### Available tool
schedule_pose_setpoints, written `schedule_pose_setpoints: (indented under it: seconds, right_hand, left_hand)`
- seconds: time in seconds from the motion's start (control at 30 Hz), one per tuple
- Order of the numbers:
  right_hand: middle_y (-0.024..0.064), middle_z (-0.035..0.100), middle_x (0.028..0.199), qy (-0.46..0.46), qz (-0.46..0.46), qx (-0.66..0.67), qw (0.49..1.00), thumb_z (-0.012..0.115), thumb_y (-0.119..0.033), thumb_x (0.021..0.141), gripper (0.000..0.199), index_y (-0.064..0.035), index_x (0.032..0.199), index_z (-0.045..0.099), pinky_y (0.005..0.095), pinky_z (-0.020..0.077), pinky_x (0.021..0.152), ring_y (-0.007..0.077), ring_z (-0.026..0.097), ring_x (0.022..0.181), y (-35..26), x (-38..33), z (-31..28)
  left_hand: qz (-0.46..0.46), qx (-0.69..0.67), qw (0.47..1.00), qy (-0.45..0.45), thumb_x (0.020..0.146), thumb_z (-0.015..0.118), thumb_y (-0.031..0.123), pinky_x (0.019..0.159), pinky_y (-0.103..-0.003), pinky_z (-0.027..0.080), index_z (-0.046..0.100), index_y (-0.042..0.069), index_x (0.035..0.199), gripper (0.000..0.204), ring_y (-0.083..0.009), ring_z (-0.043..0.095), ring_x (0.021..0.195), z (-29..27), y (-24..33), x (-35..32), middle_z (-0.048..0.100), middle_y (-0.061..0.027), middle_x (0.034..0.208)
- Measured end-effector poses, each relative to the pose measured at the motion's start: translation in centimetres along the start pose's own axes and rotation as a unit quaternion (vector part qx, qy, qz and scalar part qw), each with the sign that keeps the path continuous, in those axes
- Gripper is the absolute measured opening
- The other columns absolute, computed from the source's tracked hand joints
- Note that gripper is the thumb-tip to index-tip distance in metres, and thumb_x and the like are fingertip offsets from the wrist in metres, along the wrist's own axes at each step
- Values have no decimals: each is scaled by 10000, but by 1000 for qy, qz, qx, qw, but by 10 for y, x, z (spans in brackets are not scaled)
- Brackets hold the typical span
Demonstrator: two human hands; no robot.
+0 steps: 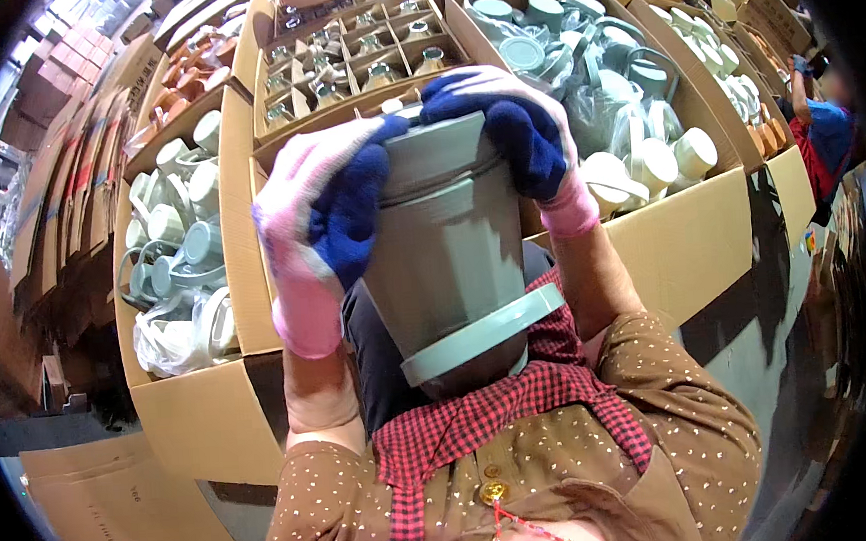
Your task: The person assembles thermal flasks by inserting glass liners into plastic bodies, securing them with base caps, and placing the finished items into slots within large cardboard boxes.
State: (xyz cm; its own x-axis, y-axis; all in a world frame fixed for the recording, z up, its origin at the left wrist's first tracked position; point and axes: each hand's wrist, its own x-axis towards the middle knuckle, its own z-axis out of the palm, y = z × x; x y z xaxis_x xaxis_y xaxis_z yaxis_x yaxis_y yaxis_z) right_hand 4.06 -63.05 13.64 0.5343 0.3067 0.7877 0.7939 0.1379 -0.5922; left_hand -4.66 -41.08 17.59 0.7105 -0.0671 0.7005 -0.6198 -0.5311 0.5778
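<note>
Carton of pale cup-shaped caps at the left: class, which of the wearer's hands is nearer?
Left. The left hand is just right of the carton, on the left side of the grey container; the right hand is farther away, at its upper right.

"Where was the container [444, 250]?"

"Its far end sat between the left fingers [357, 201] and the right fingers [527, 146], both touching its sides."

"What did it look like?"

"Dull grey-green and smooth-walled, narrowing at its near end. A thin ridge [443, 183] crossed it between the fingers."

"And the pale mint band [487, 335]?"

"It slanted across the near end, right side higher, well apart from the fingers."
</note>
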Motion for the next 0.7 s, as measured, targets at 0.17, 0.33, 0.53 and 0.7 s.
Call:
schedule_pose_setpoints:
  seconds: [0.17, 0.33, 0.53, 0.7]
  right_hand:
    - [132, 705, 1167, -37, -14, 17, 999, 591, -161, 988, 225, -34, 1111, 730, 373, 460, 1039, 257, 622, 1185, -23, 20, 3]
    - [163, 706, 1154, -34, -56, -207, 976, 649, -154, 946, 233, -51, 1143, 715, 404, 468, 1025, 305, 645, 1154, -48, 42, 2]
    - [193, 705, 1164, -31, 15, -30, 999, 504, -276, 1035, 380, 27, 1138, 709, 436, 460, 1043, 337, 635, 1162, -13, 8, -1]
    - [201, 694, 1193, -28, 24, 82, 996, 426, -345, 1071, 489, 53, 1169, 692, 418, 456, 1045, 306, 633, 1166, -1, 19, -15]
  left_hand:
    - [-56, -48, 997, -35, 969, 650, 109, 931, -341, 512, 723, 9, 1165, 231, -225, 680, 996, -12, 11, 11, 729, -126, 1076]
    - [-69, -148, 983, -83, 985, 634, 109, 921, -304, 514, 712, -22, 1181, 248, -175, 665, 1055, -24, 9, 32, 726, -113, 1112]
    - [47, 69, 996, -39, 877, 723, 91, 913, -373, 514, 753, 87, 1127, 252, -278, 684, 994, -3, 19, 15, 741, -113, 1073]
    - [55, 95, 989, -104, 926, 668, 192, 957, -376, 497, 711, 61, 1191, 298, -279, 686, 1046, -11, 7, 20, 721, -137, 1161]
